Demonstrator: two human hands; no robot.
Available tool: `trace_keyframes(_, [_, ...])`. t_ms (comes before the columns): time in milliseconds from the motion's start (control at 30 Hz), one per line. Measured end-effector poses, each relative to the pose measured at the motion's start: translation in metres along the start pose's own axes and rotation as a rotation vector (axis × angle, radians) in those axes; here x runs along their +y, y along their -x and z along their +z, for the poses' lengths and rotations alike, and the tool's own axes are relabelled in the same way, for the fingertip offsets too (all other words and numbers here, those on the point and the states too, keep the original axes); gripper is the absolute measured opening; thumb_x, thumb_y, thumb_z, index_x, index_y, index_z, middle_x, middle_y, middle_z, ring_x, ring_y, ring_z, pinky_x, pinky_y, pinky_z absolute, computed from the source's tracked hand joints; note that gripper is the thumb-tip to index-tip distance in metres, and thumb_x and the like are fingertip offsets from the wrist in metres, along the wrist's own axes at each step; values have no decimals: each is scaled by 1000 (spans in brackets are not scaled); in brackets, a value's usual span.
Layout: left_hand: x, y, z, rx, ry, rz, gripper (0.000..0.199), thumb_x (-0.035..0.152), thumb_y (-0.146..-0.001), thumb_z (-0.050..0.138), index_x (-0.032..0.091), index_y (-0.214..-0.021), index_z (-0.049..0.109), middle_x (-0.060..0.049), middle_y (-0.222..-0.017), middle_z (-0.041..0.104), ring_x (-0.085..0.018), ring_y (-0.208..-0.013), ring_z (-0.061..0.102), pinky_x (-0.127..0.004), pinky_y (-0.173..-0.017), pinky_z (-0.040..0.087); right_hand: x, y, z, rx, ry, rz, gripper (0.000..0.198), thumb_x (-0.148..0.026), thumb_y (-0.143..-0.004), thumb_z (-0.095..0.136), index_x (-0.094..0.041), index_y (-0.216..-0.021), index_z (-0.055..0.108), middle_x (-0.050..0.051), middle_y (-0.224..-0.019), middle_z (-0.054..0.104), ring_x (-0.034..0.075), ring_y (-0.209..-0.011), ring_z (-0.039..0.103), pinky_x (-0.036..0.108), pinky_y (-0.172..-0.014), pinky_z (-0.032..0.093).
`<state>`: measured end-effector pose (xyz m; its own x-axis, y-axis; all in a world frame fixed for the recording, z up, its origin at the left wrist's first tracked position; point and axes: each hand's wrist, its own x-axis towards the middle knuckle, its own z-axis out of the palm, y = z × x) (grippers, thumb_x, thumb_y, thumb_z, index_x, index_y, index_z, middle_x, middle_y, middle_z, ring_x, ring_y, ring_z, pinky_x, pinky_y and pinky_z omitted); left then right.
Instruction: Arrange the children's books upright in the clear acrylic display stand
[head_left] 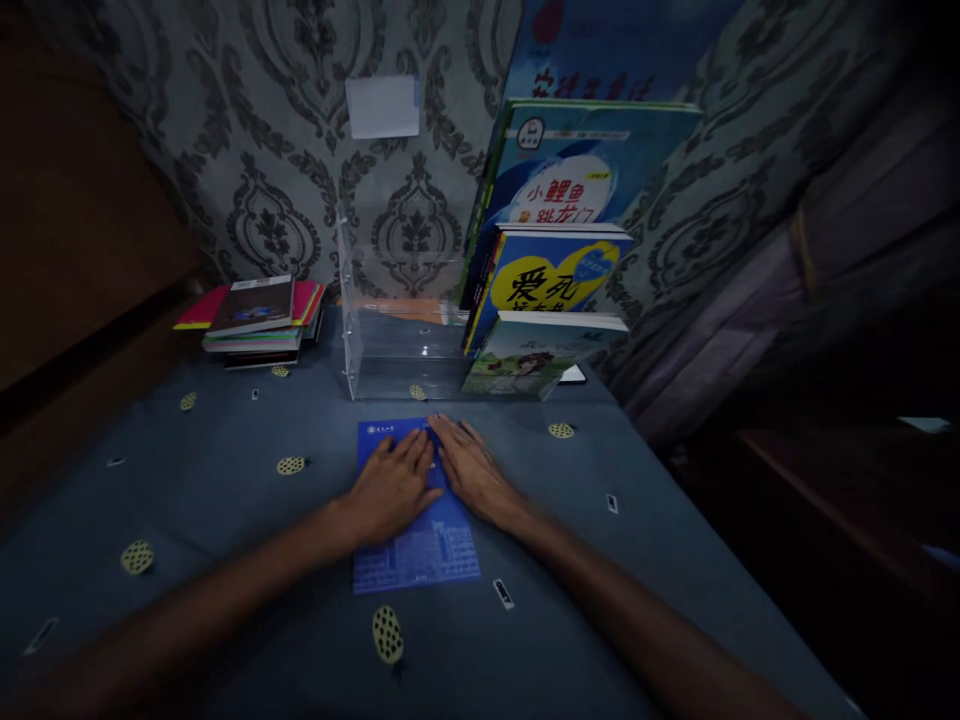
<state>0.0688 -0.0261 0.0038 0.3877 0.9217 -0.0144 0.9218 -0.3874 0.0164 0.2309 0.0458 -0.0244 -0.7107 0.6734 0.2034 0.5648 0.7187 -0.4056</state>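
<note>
Blue booklet [417,556] lies flat, partly beneath both hands [394,488].

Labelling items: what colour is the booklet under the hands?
The booklet is blue, seen in the head view.

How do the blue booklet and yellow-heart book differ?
The blue booklet lies flat on the tablecloth; the yellow-heart book stands in the clear rack. The left hand and right hand partly hide the booklet; a green book partly hides the yellow-heart book. Both covers have blue.

Book stack [251,305] near patterned wallpaper [274,215]; white card [383,107] above; gathered curtain [847,230] right.
</note>
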Motion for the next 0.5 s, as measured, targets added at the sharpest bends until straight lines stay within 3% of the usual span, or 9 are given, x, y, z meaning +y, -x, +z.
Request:
trace_keyframes(100, [-22, 0, 1, -26, -26, -99, 58, 45, -103, 33, 6, -146, 41, -23, -154, 37, -33, -144, 33, -52, -114, 30, -2, 0, -2, 3, 12, 4, 51, -19, -98, 29, -12, -147, 42, 15, -149, 49, 24, -143, 38, 51, -118, 29])
trace_keyframes(233, [-46, 23, 3, 8, -57, -186, 56, 44, -103, 35, 7, -144, 43, -23, -151, 42, -33, -141, 39, -51, -114, 32, -6, -1, -6, -28, 53, 2, 47, -23, -100, 32, -12, -144, 47, 16, -150, 47, 25, -144, 37, 51, -119, 28])
trace_keyframes(367, [-54, 46, 6, 42, -67, -194, 57, 43, -103, 34, 7, -146, 41, -22, -151, 43, -31, -142, 39, -48, -115, 32, -8, -1, -7, -52, 101, 10, 47, -27, -100, 39, -13, -145, 47, 16, -152, 44, 27, -145, 34, 52, -119, 26])
trace_keyframes(500, [-55, 51, 7, 40, -43, -181, 57, 44, -103, 32, 8, -147, 39, -21, -153, 40, -31, -143, 36, -48, -116, 30, -16, 4, -8, -56, 150, -31, 46, -30, -101, 41, -17, -144, 48, 13, -151, 46, 29, -147, 28, 58, -119, 23])
